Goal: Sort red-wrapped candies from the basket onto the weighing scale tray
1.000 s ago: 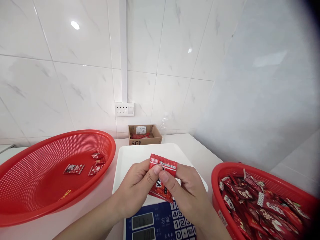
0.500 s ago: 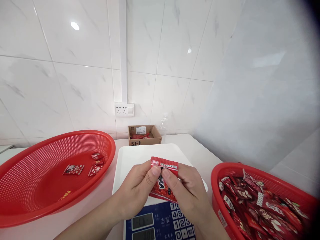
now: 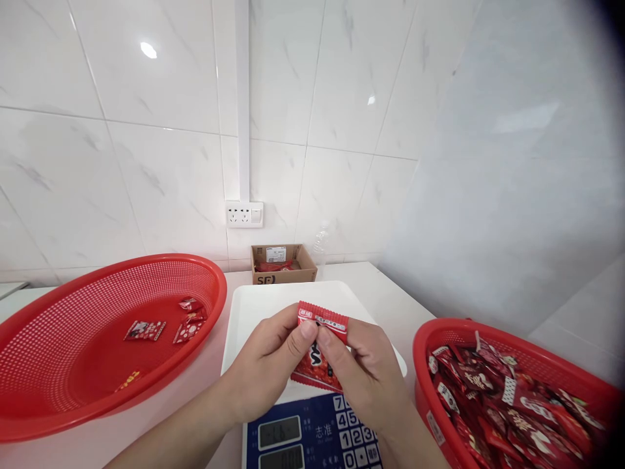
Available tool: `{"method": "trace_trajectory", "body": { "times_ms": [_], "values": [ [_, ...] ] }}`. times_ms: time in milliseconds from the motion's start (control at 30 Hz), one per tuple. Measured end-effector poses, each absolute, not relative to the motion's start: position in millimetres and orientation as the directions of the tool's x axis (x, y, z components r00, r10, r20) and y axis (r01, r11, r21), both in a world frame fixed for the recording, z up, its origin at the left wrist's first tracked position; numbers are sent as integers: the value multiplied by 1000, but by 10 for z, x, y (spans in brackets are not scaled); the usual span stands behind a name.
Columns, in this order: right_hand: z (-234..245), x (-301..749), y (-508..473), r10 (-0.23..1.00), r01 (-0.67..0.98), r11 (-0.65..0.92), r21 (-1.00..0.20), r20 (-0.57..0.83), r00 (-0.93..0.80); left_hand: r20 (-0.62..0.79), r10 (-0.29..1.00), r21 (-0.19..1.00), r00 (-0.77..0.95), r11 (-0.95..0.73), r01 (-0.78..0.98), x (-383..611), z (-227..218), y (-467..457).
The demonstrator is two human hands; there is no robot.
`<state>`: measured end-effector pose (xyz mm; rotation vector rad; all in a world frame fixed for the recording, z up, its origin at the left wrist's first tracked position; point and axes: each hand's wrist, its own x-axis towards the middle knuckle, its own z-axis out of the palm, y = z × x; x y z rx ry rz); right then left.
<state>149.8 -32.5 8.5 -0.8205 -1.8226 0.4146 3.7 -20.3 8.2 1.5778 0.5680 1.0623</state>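
Head view: left fingers (image 3: 303, 331) and right fingers (image 3: 326, 340) pinching a red packet (image 3: 312, 372) over the tray (image 3: 258, 312); risk of dropping it through a slip on the slick wrapper.

This looks like a small packing room rather than a home: white marble-effect wall tiles (image 3: 146, 163) rise behind a blue digital weighing scale (image 3: 312, 433) on a white desk (image 3: 390, 293). Red oval plastic mesh baskets (image 3: 117, 273) hold red-wrapped sweets (image 3: 508, 404), and a small cardboard carton (image 3: 283, 275) sits against the wall.
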Motion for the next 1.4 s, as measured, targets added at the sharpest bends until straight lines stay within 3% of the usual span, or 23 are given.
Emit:
{"method": "trace_trajectory", "body": {
  "times_ms": [200,833,1133,1400],
  "values": [
    [40,1453,-323,787,289,616,-733,588,-185,326,841,944,431,-265,-196,12,35,-142],
    [30,1455,-308,860,182,506,-843,476,-184,338,859,941,384,-311,-132,22,85,-184],
    [77,1458,-318,842,178,535,-826,505,-189,309,863,951,400,-276,-140,61,50,-195],
    [116,1483,-341,842,341,538,-771,512,-171,329,856,943,398,-318,-94,50,34,-191]
  ]
}}
